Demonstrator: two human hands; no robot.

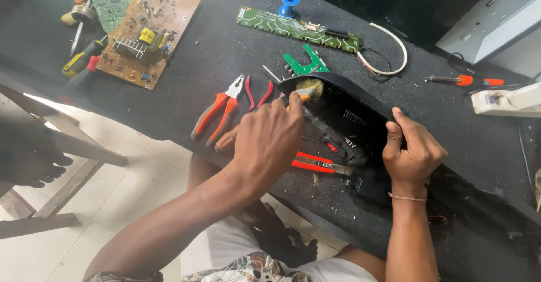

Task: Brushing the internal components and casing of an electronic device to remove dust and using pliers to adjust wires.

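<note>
- A dark workbench (214,56) carries everything.
- At 10 o'clock lies a brown circuit board (151,34).
- At 12 o'clock lie a long green circuit board (296,28) and a blue spool (289,2).
- Near centre lie orange pliers (220,113).
- At 3 o'clock lies a white power strip (507,100).

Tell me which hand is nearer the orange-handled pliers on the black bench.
Left. The left hand, holding a small brush, sits just right of the orange-handled pliers; the right hand grips the black plastic cover farther right.

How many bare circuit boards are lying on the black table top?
4, possibly more hidden: a brown board top left, a green board beside it, a long green strip board top centre, and a small green board behind the black casing.
</note>
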